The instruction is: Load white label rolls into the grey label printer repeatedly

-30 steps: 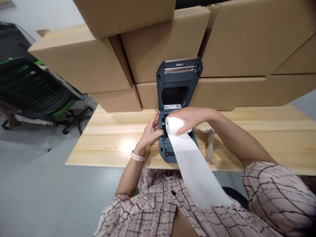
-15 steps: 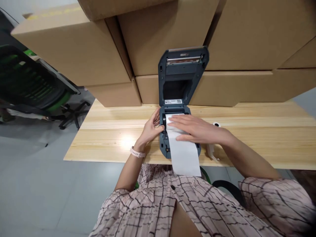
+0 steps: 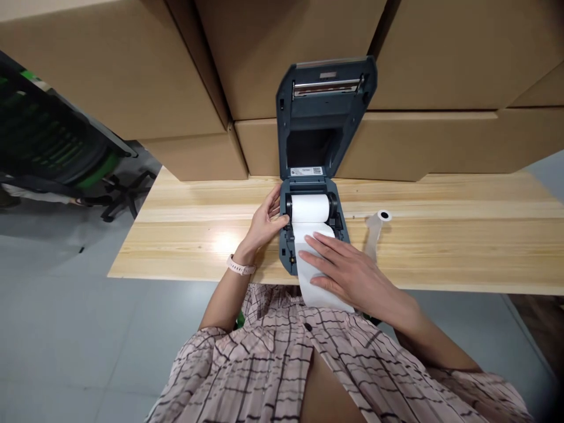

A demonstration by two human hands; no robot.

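A dark grey label printer point(image 3: 285, 258) stands on the wooden table point(image 3: 440, 247) with its lid point(image 3: 325, 111) swung up. A white paper roll point(image 3: 310, 208) sits in its bay, and a strip of paper point(image 3: 308, 282) runs out over the front toward me. My right hand point(image 3: 348, 273) lies flat on that strip with fingers stretched out. My left hand point(image 3: 264, 223) rests against the printer's left side, fingers curled at the roll holder. A pale watch is on my left wrist.
Large cardboard boxes point(image 3: 440, 70) are stacked along the back of the table behind the printer. A nearly spent roll core with a trailing strip point(image 3: 378, 226) lies right of the printer. A black and green office chair point(image 3: 57, 153) stands on the grey floor at left.
The paper roll went from my right hand above the printer down into the bay. My right hand then slid toward me along the paper strip. The left hand stayed at the printer's side.
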